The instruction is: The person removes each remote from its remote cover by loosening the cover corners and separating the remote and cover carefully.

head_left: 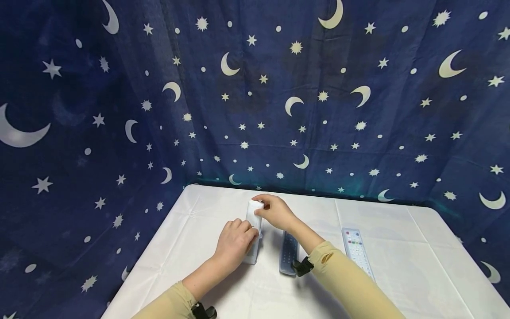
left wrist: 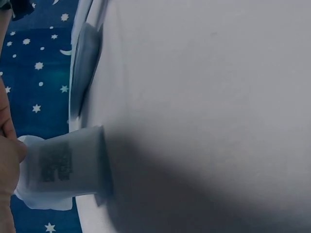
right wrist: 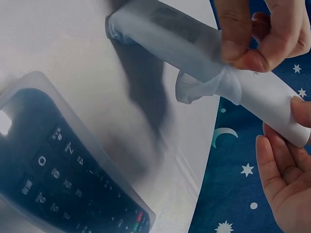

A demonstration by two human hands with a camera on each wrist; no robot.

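A plain white remote control (head_left: 254, 212) stands tilted, partly inside a translucent plastic sleeve (right wrist: 165, 36). My left hand (head_left: 235, 243) pinches the sleeve near its loose, bunched mouth. At the remote's bare far end, my right hand (head_left: 276, 212) grips it between thumb and fingers. The right wrist view shows the bare white end (right wrist: 269, 102) sticking out of the sleeve between the two hands. Through the sleeve's wall, a dark printed patch (left wrist: 56, 161) shows in the left wrist view. No buttons on this remote are visible.
A dark remote in a clear cover (head_left: 288, 254) lies on the white-covered table (head_left: 199, 230), under my right forearm. Farther right lies a white remote with coloured buttons (head_left: 357, 250), also in a cover. A dark blue curtain (head_left: 275, 124) with moons and stars hangs behind the table.
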